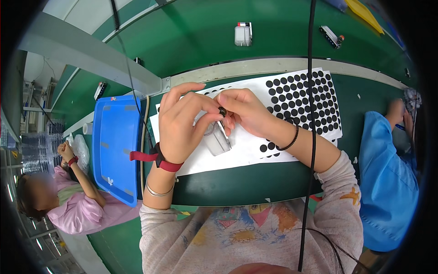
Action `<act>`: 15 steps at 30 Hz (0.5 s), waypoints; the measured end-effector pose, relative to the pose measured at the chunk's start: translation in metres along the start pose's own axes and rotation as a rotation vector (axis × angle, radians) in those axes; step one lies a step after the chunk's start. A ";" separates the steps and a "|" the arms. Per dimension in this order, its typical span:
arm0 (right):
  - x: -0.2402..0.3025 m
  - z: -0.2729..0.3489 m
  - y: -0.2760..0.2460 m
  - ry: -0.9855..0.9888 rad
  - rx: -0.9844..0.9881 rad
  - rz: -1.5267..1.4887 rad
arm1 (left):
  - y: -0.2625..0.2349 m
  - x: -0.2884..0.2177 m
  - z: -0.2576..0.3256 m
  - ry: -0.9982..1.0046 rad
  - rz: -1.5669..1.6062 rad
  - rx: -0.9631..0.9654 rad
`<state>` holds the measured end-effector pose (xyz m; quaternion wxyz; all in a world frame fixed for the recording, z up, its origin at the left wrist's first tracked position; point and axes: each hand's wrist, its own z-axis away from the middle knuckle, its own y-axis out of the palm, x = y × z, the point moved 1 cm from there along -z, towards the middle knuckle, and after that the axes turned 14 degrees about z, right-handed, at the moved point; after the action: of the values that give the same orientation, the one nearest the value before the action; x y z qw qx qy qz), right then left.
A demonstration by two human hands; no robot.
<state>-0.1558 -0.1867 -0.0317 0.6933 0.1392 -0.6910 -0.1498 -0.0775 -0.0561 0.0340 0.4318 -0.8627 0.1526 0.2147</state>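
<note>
Both my hands meet over white sheets (246,153) that carry rows of round black stickers (299,93). A small black round piece (222,111) is pinched between the thumb and finger of my left hand (180,116). My right hand (246,109) has its thumb and index finger closed right beside that piece. Its other fingers curl around the upper end of a small translucent box-shaped unit (216,142), which hangs tilted below my fingers. Where the black piece meets the unit is hidden by my fingers. A red wrist strap (169,164) circles my left wrist.
A blue tray (116,150) stands at my left. Beyond a pale rail, a similar translucent unit (243,35) and another small unit (331,36) lie on the green surface. A black cable (312,59) hangs down in front. People sit to the left and right.
</note>
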 end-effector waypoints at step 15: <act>-0.003 -0.001 -0.009 -0.076 -0.065 0.009 | 0.003 0.018 0.028 -0.671 1.008 0.171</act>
<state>-0.1545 -0.1935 -0.0376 0.6712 0.1079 -0.7124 -0.1742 -0.0698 -0.0367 0.0080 0.3694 -0.5318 0.4143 0.6396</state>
